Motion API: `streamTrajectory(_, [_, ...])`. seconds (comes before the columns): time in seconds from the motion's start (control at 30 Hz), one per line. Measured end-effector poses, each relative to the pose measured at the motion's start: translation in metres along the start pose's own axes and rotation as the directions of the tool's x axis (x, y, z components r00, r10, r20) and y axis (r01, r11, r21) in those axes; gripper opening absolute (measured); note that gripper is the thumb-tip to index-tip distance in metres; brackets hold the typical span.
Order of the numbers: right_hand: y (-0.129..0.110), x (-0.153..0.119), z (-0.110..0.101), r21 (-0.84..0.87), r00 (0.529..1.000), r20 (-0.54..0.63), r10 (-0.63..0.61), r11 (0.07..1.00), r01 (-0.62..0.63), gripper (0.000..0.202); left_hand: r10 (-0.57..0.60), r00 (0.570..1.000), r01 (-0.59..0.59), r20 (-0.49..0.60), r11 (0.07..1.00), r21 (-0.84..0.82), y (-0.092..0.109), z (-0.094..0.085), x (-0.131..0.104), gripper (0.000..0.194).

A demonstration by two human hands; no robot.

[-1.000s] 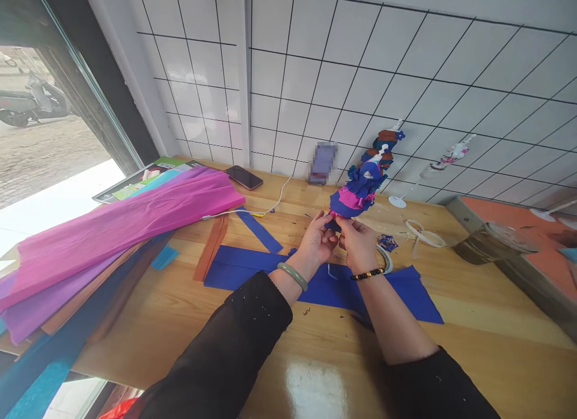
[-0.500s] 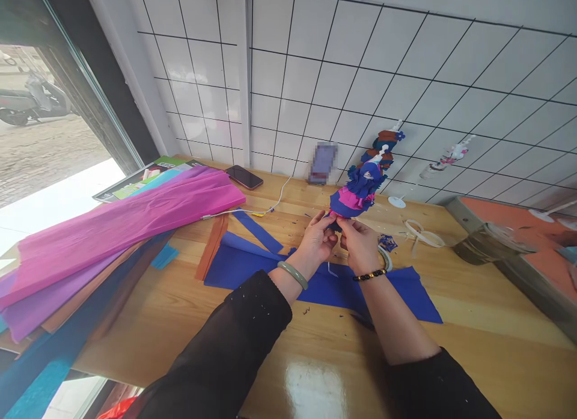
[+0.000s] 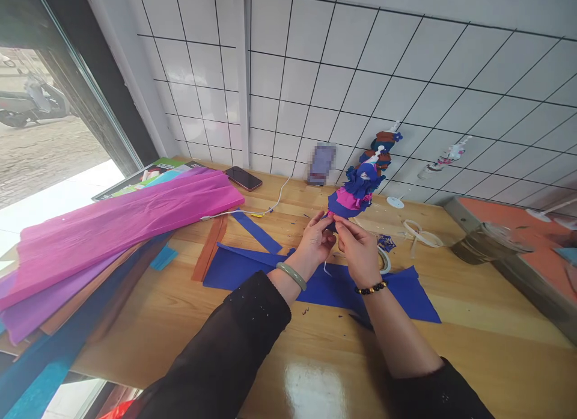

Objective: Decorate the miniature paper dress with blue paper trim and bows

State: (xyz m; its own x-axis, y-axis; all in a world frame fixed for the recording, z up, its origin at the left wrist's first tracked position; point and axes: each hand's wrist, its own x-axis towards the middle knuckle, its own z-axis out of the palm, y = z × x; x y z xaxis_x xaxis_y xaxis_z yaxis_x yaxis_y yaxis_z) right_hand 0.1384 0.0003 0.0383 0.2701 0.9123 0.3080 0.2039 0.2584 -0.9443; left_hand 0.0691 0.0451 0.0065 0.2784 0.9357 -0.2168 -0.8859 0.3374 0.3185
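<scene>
A paper flower stalk (image 3: 349,196) with ruffled blue and pink crepe layers and a white tip leans up and to the right above the table. My left hand (image 3: 319,235) pinches its lower end between thumb and fingers. Close beside it, my right hand (image 3: 358,247) has thumb and fingertips pressed on the same low blue layer. A thin white stem end shows below the hands. Under them lies a wide sheet of blue crepe paper (image 3: 252,275), with a roll of tape (image 3: 384,261) partly hidden behind my right hand.
Pink crepe paper (image 3: 135,220) tops a stack on the left, with a phone (image 3: 243,178) and white cable (image 3: 282,196) nearby. Blue (image 3: 256,231) and brown strips (image 3: 210,247) lie mid-table. Finished stalks (image 3: 383,145) stand by the wall; a dark jar (image 3: 482,244) stands right.
My right hand has turned slightly and its fingertips have shifted a little left along the stalk's base. My left hand keeps its pinch. The view has moved slightly.
</scene>
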Motion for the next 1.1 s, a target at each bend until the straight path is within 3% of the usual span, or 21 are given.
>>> streamTrajectory(0.17, [-0.005,0.001,0.003,0.248,0.984,0.006,0.178,0.953,-0.174,0.034,0.001,1.000,-0.001,0.016,1.000,0.023,0.002,0.003,-0.004,0.045])
streamTrajectory(0.47, [-0.006,0.002,0.002,0.362,0.977,0.014,0.213,0.910,-0.203,0.025,-0.003,0.999,0.002,0.034,1.000,0.020,0.006,0.005,-0.009,0.039])
streamTrajectory(0.7, [-0.008,0.000,-0.003,0.509,0.945,0.129,0.301,0.797,-0.323,0.023,0.010,0.999,-0.012,0.048,1.000,0.022,0.006,0.008,-0.011,0.036])
streamTrajectory(0.93, [-0.010,-0.005,-0.011,0.475,0.945,0.136,0.297,0.818,-0.325,0.024,-0.041,0.999,0.041,0.004,0.999,0.033,0.011,0.009,-0.015,0.011])
streamTrajectory(1.1, [-0.015,-0.012,-0.017,0.426,0.956,0.105,0.272,0.857,-0.291,0.026,-0.063,0.996,0.068,-0.067,0.995,0.073,0.017,0.010,-0.018,0.021])
